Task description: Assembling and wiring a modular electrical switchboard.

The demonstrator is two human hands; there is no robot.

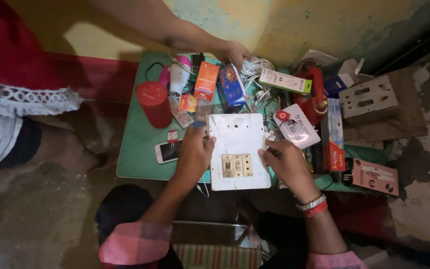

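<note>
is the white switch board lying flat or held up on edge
Lying flat. The white switch board shows its whole face, switches up, on the green table, left hand and right hand at its sides.

A single head-worn camera looks almost straight down from above the wearer's lap, close enough that both forearms enter from six o'clock. The low green-topped table (135, 149) fills the middle of the frame, its far edge toward twelve o'clock, where the peeling yellow plaster wall (294, 25) rises. Bare concrete floor (41, 219) shows at eight o'clock. No second view is present.
</note>
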